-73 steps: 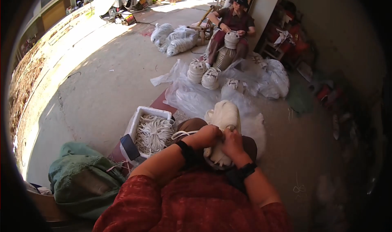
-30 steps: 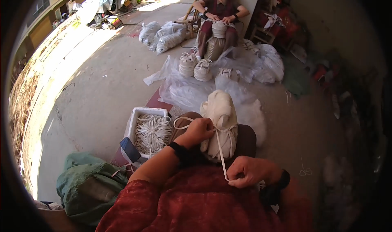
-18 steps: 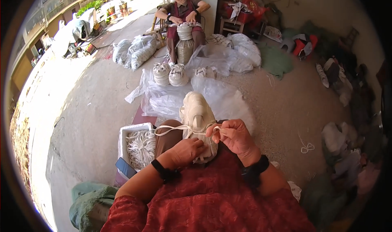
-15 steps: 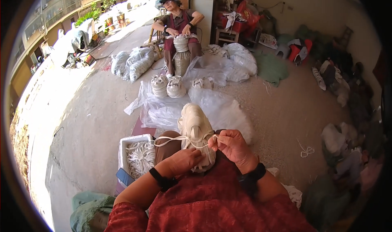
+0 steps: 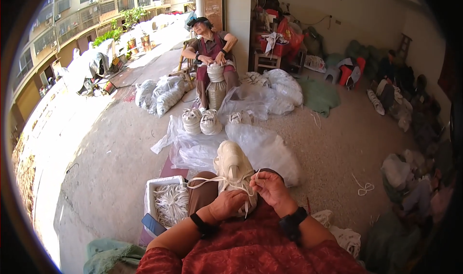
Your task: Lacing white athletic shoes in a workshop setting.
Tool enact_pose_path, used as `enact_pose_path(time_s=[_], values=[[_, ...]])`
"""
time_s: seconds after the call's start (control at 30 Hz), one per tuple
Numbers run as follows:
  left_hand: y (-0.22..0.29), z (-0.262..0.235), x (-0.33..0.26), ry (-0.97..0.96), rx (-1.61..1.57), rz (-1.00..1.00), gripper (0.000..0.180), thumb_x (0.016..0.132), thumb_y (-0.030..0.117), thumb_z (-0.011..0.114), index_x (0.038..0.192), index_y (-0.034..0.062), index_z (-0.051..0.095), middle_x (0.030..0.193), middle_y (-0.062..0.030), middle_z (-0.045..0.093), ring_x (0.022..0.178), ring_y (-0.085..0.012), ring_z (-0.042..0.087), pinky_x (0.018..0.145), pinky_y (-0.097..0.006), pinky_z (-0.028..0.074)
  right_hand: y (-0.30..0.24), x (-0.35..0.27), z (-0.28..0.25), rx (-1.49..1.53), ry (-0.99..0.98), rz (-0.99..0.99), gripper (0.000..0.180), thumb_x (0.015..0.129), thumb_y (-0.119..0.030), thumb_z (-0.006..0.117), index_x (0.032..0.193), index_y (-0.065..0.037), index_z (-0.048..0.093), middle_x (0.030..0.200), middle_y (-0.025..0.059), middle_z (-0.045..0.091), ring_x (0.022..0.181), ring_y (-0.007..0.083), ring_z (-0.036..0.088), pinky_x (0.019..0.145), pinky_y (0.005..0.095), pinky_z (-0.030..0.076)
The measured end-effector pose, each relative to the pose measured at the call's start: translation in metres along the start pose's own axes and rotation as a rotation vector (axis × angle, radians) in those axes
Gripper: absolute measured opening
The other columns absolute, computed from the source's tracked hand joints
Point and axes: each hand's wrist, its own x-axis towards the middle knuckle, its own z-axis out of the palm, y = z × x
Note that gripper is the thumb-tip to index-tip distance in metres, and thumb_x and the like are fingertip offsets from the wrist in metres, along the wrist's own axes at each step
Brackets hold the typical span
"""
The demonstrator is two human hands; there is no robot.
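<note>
A cream lace-up shoe [image 5: 230, 159] rests between my knees, toe pointing away from me. My left hand [image 5: 226, 204] is closed over the near left part of the shoe, its fingertips at the lacing. Just right of the shoe, my right hand [image 5: 271, 189] pinches a thin white shoelace [image 5: 257, 171] between thumb and fingers. The lace's other end loops out loosely to the left of the shoe. At my left knee stands a white box [image 5: 150, 197] holding a bundle of white shoelaces [image 5: 172, 202]. A blue flat object [image 5: 153, 224] leans on its near corner.
Clear plastic sheeting [image 5: 202, 151] spreads ahead, with several cream shoes [image 5: 211, 123] at its far edge. Beyond, a seated person [image 5: 212, 47] handles a shoe on a tall stand [image 5: 216, 94]. Stuffed bags [image 5: 166, 93] and a green cloth [image 5: 320, 95] lie around.
The whole view has tilted up, so things sit lower in it. My right hand has drawn slightly up with the lace; my left hand stays at the lacing.
</note>
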Motion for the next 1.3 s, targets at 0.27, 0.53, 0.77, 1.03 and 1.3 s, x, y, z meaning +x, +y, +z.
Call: enact_pose_path(time_s=[0.27,0.53,0.77,1.03,1.3], values=[[0.034,-0.015,0.018,0.336,-0.087,-0.069,0.014,0.074,0.0,0.064,0.086,0.0043,0.059,0.079,-0.0098,0.061,0.07,-0.0265,0.062,0.059,-0.036,0.049,0.005,0.016,0.022,-0.218,-0.033,-0.063,0.01,0.086,-0.003,0.057,0.093,0.002,0.063,0.084,0.0106,0.066,0.068,0.012,0.06,0.061,0.0222,0.05],[0.043,-0.037,0.028,0.695,-0.298,-0.432,0.005,0.077,0.0,0.066,0.082,0.0006,0.066,0.075,-0.0068,0.061,0.065,-0.0137,0.057,0.059,-0.024,0.044,0.003,0.014,0.059,-0.565,-0.125,-0.156,0.011,0.09,-0.009,0.057,0.093,0.0,0.063,0.073,0.0011,0.061,0.057,0.0047,0.052,0.05,0.0186,0.042],[0.033,-0.029,0.015,0.741,-0.602,-0.584,0.005,0.081,0.002,0.065,0.086,-0.0013,0.066,0.074,-0.0025,0.06,0.064,-0.0066,0.053,0.057,-0.02,0.042,0.005,0.007,0.063,-0.678,-0.095,-0.113,0.011,0.091,-0.008,0.054,0.087,-0.002,0.063,0.065,-0.0016,0.056,0.055,0.0026,0.048,0.048,0.0176,0.037],[0.034,-0.034,0.013,0.623,-0.684,-0.532,0.011,0.082,0.004,0.066,0.093,0.0014,0.069,0.077,-0.0007,0.059,0.064,-0.0052,0.05,0.056,-0.019,0.039,0.006,0.008,0.06,-0.712,-0.136,-0.148,0.015,0.09,-0.007,0.055,0.079,-0.002,0.063,0.058,-0.0035,0.051,0.052,0.0021,0.044,0.048,0.0198,0.035],[0.032,-0.031,0.01,0.548,-0.801,-0.555,0.013,0.082,0.004,0.066,0.094,0.001,0.069,0.076,0.0002,0.059,0.065,-0.005,0.049,0.057,-0.019,0.039,-0.006,-0.002,0.064,-0.705,-0.152,0.007,0.014,0.09,-0.009,0.056,0.079,-0.002,0.062,0.057,-0.0035,0.05,0.051,0.0029,0.043,0.046,0.0204,0.033]])
